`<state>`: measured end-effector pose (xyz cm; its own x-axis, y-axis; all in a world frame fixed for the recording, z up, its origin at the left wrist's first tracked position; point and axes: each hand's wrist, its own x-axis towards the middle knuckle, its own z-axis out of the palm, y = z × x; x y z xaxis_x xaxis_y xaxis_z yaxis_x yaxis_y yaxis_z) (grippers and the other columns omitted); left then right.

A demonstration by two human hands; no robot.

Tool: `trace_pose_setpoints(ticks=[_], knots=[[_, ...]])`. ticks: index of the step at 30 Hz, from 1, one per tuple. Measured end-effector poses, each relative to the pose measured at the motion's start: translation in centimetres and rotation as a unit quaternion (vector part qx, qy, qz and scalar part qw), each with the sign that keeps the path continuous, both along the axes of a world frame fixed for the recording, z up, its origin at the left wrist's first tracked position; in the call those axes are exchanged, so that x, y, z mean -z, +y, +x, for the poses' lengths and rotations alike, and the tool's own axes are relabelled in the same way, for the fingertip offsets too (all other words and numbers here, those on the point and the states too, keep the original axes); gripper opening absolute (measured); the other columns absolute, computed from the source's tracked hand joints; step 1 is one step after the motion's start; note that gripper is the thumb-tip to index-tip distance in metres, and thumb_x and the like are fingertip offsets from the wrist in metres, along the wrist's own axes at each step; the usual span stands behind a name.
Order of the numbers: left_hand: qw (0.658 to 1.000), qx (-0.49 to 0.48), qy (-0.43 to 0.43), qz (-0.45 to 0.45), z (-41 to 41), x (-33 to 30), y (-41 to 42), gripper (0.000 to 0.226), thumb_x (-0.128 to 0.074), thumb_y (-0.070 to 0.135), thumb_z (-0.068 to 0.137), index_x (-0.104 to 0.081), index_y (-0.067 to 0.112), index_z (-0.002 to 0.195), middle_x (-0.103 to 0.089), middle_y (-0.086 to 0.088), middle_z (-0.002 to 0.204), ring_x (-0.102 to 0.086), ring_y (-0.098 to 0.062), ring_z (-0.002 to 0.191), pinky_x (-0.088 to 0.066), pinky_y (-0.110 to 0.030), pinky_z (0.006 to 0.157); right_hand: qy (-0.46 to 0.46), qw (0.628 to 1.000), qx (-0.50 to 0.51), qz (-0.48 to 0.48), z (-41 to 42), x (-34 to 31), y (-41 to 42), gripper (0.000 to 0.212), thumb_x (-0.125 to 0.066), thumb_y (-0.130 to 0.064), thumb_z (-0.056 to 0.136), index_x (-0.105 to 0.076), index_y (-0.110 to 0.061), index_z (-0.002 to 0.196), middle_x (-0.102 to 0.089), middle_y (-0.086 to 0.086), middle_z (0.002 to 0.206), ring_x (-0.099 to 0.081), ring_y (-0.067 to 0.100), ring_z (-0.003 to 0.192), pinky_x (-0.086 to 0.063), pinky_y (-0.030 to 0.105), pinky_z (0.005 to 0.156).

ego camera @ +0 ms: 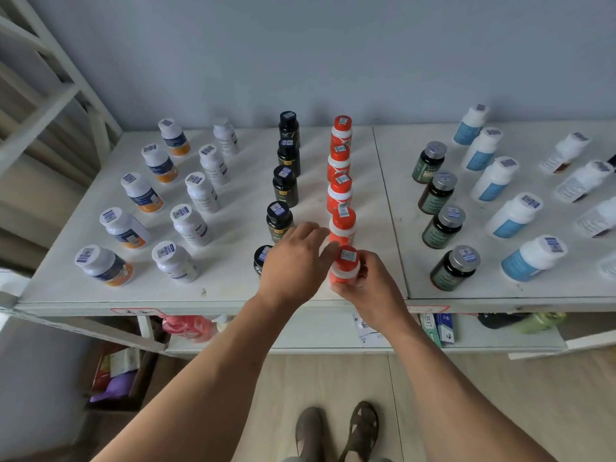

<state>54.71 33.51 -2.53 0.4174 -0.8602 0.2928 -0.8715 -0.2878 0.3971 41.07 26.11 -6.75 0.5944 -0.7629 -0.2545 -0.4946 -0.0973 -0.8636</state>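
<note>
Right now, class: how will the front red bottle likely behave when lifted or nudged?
The front red bottle looks like rigid plastic, so it probably keeps its shape under the right hand. Tall and narrow, it may tip if nudged near its cap. Laid down, its round body would likely roll.

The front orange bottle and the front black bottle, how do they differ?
The front orange bottle has an orange cap and a white band; the front black bottle is all black. The right hand grips the orange one; the black one stands half hidden behind the left hand. Both carry a barcode sticker on the cap.
</note>
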Motion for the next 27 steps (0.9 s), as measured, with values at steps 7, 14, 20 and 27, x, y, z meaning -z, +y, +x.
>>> trace_pose_setpoints(ticks=[7,14,20,27], knots=[[0.996,-0.035,0.083,-0.004,0.1,-1.0,-2.4,0.039,-0.053,0.041,0.098,-0.066,0.016,0.125,-0.064,-0.001,0.125,-0.063,-0.019,0.104,-0.049,-0.027,0.079,-0.109,0.990,0.045,0.079,-0.5,-3.5,-5.1,0.044,-0.067,-0.038,0.092,-0.055,-0.020,0.129,-0.060,-0.008,0.128,-0.054,-0.005,0.115,-0.040,0.029,0.108],[0.950,-0.104,0.290,0.053,1.8,-2.1,-6.1,0.048,-0.048,0.050,0.098,-0.059,0.018,0.133,-0.063,-0.001,0.132,-0.060,-0.012,0.108,-0.050,-0.027,0.086,0.011,0.989,-0.072,0.127,4.3,-1.0,-9.2,0.060,-0.073,-0.017,0.088,-0.047,-0.020,0.142,-0.060,0.002,0.137,-0.054,0.026,0.130,-0.043,0.045,0.111],[0.895,-0.068,0.435,0.064,2.1,-2.9,-7.5,0.060,-0.056,0.059,0.089,-0.052,0.020,0.135,-0.058,0.012,0.121,-0.057,-0.009,0.109,-0.044,-0.022,0.085,-0.001,1.000,-0.027,0.008,3.8,-3.1,-8.9,0.052,-0.074,-0.053,0.080,-0.048,-0.035,0.122,-0.063,-0.013,0.117,-0.063,0.009,0.101,-0.049,0.028,0.089],[0.797,-0.015,0.604,-0.009,4.3,-2.6,-8.3,0.050,-0.074,0.042,0.082,-0.067,0.009,0.119,-0.074,-0.008,0.110,-0.070,-0.027,0.103,-0.051,-0.046,0.101,-0.080,0.990,-0.084,0.086,1.7,-5.6,-8.8,0.032,-0.065,-0.051,0.089,-0.052,-0.045,0.118,-0.069,-0.020,0.109,-0.066,-0.003,0.100,-0.051,0.031,0.095]])
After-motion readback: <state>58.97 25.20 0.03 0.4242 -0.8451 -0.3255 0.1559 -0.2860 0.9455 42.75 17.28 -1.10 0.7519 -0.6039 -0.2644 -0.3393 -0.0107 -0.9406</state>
